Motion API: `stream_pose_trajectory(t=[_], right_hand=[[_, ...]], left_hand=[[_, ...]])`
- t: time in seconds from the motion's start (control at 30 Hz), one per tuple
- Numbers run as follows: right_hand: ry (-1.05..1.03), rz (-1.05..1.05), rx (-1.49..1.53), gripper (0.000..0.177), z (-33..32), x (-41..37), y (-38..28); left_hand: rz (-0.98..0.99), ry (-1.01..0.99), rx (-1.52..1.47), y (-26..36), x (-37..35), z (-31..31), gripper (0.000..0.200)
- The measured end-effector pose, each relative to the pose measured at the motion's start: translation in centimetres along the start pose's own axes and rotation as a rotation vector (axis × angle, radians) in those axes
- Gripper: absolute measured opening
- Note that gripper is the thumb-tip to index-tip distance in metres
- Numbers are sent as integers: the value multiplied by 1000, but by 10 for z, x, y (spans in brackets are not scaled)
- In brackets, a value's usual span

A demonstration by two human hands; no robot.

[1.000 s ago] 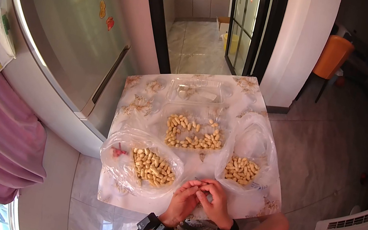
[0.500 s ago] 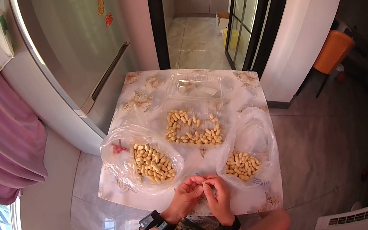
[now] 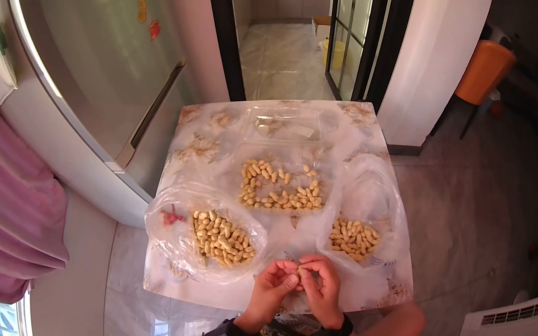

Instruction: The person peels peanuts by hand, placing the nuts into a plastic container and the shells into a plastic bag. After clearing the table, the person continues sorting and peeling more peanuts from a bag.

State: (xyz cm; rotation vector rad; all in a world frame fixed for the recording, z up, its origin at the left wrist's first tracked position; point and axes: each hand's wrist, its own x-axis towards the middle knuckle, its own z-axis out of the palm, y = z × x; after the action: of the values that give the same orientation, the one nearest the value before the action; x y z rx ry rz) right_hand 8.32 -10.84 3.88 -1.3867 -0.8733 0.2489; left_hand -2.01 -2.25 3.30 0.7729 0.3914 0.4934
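Left hand [image 3: 273, 282], right hand [image 3: 322, 289]: pinched on a small tan piece [image 3: 299, 271] (blurred) | flower-print table [image 3: 196, 162] | refrigerator [image 3: 100, 45] beside, kitchen [image 3: 288, 0] beyond

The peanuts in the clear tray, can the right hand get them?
Probably yes: the peanuts look uncovered in the clear tray, and nothing seems to block the right hand, though it's busy beside the left hand.

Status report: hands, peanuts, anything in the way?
Left hand and right hand: fingertips together, any held item unclear. In-shell peanuts: in left plastic bag, right plastic bag, clear plastic tray. Nothing visibly blocking hands.
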Motion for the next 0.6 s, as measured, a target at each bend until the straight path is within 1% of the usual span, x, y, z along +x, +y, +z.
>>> stream_pose_trajectory(t=[0.07,0.17,0.23,0.3,0.37,0.4,0.5,0.6], right_hand=[[4,17,10,9,2,-3,-6],[3,26,36,11,6,-6,-16],[6,19,47,13,7,-7,-21],[-36,10,12,14,6,-8,-24],[-58,45,24,12,4,-11,-24],[-81,78,35,12,3,-13,-25],[-63,44,-3,13,2,-16,-22],[-54,62,10,13,1,-19,-19]], left_hand=[[58,-6,180,8,-5,7,18],[70,-28,259,14,-8,-3,15],[40,-60,236,20,-11,-7,14],[6,-94,212,25,-13,-12,14],[-71,-103,198,27,-15,-16,14],[-72,-105,198,27,-16,-15,14],[-50,-83,245,27,-19,-11,13],[-51,-73,314,27,-19,-8,13]])
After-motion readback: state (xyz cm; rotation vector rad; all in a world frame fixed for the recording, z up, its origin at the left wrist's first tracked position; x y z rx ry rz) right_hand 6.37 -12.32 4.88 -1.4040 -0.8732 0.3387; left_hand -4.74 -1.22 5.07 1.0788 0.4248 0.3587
